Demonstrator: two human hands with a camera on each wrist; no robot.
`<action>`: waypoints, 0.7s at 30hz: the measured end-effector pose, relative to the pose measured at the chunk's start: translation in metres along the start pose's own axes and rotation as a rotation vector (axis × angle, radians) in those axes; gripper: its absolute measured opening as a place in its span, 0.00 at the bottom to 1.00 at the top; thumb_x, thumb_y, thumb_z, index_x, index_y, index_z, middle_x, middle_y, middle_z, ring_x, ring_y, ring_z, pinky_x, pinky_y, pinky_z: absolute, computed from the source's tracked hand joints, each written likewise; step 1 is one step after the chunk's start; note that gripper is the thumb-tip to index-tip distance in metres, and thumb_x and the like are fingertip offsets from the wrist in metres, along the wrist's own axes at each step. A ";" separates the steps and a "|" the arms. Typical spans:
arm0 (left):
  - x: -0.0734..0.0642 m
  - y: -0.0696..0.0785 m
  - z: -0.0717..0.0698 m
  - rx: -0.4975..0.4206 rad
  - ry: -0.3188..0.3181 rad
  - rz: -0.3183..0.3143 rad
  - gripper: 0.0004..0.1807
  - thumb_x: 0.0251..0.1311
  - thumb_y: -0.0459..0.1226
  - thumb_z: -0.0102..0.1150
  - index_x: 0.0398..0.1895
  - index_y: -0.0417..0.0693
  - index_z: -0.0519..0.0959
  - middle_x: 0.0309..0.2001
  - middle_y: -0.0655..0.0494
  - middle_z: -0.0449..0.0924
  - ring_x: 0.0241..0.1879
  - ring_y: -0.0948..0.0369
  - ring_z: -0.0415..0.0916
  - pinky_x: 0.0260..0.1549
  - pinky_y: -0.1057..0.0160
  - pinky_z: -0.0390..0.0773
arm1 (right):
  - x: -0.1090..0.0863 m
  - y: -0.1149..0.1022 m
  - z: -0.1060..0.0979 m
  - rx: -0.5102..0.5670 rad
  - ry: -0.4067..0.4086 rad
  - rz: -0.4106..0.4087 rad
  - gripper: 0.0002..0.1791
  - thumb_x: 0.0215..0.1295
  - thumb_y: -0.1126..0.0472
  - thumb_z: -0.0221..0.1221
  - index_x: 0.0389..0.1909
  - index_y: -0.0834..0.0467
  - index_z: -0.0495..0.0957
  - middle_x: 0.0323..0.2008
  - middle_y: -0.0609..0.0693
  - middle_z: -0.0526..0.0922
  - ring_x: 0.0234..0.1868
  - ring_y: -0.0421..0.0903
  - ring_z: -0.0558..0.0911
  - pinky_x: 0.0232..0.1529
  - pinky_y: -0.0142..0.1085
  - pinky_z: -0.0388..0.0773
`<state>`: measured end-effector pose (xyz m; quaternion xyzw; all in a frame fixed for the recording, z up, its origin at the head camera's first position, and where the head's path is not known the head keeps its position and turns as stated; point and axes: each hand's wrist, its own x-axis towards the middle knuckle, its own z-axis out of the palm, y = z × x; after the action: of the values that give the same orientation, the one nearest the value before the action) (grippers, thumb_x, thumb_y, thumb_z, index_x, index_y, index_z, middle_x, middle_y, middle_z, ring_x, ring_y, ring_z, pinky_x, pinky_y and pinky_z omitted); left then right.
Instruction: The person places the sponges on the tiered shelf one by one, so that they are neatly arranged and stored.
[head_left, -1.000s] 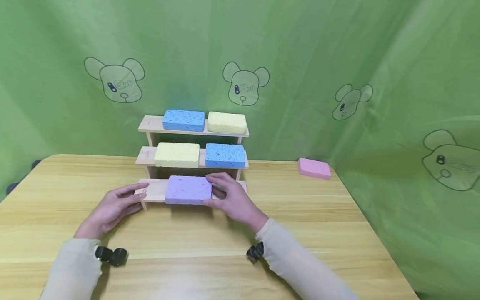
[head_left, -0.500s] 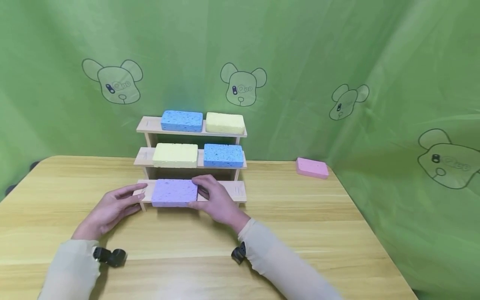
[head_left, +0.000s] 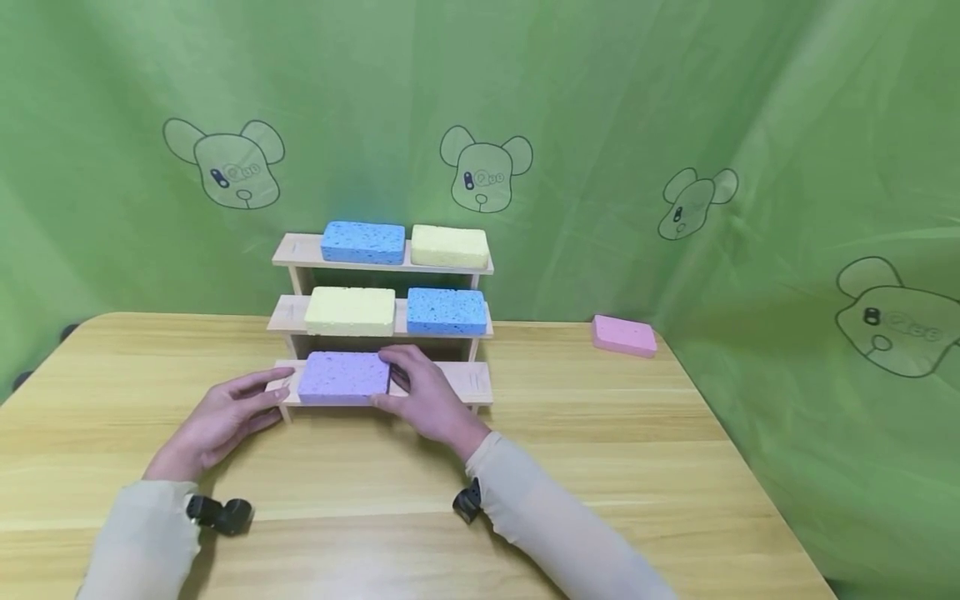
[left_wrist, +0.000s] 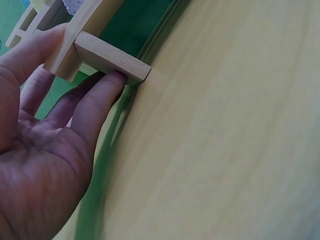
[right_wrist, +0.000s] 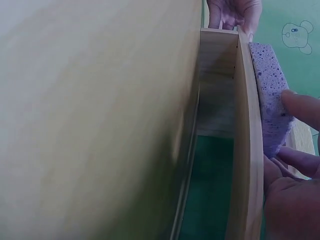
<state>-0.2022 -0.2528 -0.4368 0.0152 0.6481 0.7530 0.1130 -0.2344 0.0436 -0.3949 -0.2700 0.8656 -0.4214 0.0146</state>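
A purple sponge (head_left: 343,377) lies on the bottom step of a three-tier wooden rack (head_left: 468,383), toward its left side. My right hand (head_left: 429,398) pinches the sponge at its right end, thumb at the front edge and fingers at the back. In the right wrist view the pitted purple sponge (right_wrist: 271,87) sits along the shelf's front board. My left hand (head_left: 221,421) holds the left end of the bottom step. Seen from the left wrist, the left hand (left_wrist: 55,150) has its thumb on the shelf end and a fingertip against the leg.
On the top step sit a blue sponge (head_left: 363,242) and a yellow sponge (head_left: 450,247). The middle step bears another yellow sponge (head_left: 350,312) and blue sponge (head_left: 446,312). A pink sponge (head_left: 624,336) lies at the table's back right corner. Green curtain (head_left: 585,167) hangs behind.
My right hand has slid the purple sponge leftward along the bottom step, then slightly back toward the rack. The left hand has stayed at the rack's left end.
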 end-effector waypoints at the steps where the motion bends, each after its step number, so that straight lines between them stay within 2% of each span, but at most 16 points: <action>1: 0.000 0.000 0.000 -0.002 0.001 0.000 0.23 0.66 0.35 0.61 0.65 0.47 0.74 0.76 0.36 0.41 0.50 0.66 0.78 0.56 0.61 0.77 | 0.000 0.000 -0.001 -0.006 -0.003 0.005 0.39 0.57 0.56 0.72 0.68 0.60 0.68 0.67 0.49 0.67 0.67 0.45 0.67 0.68 0.29 0.61; 5: 0.000 -0.001 0.000 -0.006 0.000 0.001 0.22 0.66 0.35 0.61 0.64 0.48 0.75 0.76 0.35 0.41 0.50 0.65 0.78 0.56 0.61 0.77 | -0.001 0.001 -0.004 -0.037 -0.001 0.007 0.42 0.56 0.51 0.72 0.70 0.58 0.67 0.69 0.49 0.65 0.69 0.46 0.65 0.71 0.32 0.58; 10: 0.000 -0.001 0.001 0.002 -0.004 0.003 0.25 0.67 0.35 0.61 0.66 0.44 0.72 0.75 0.35 0.42 0.50 0.65 0.78 0.56 0.61 0.77 | -0.004 0.005 -0.008 -0.005 0.006 -0.013 0.43 0.55 0.49 0.72 0.69 0.58 0.67 0.67 0.48 0.67 0.67 0.45 0.66 0.70 0.32 0.60; 17: 0.001 -0.001 0.001 0.003 -0.007 0.010 0.24 0.67 0.35 0.61 0.65 0.45 0.73 0.75 0.34 0.43 0.50 0.65 0.78 0.56 0.61 0.77 | -0.006 0.011 -0.016 0.081 0.021 -0.036 0.40 0.56 0.53 0.72 0.68 0.60 0.68 0.62 0.49 0.70 0.64 0.45 0.71 0.67 0.30 0.65; 21: 0.001 -0.001 0.000 0.008 -0.007 0.012 0.24 0.67 0.34 0.60 0.66 0.45 0.72 0.75 0.34 0.42 0.50 0.65 0.78 0.56 0.61 0.77 | -0.009 0.009 -0.024 0.036 0.036 -0.047 0.36 0.59 0.54 0.71 0.66 0.58 0.70 0.61 0.47 0.71 0.62 0.43 0.71 0.67 0.32 0.66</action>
<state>-0.2030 -0.2521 -0.4381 0.0225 0.6507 0.7509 0.1106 -0.2365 0.0698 -0.3885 -0.2824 0.8515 -0.4419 -0.0062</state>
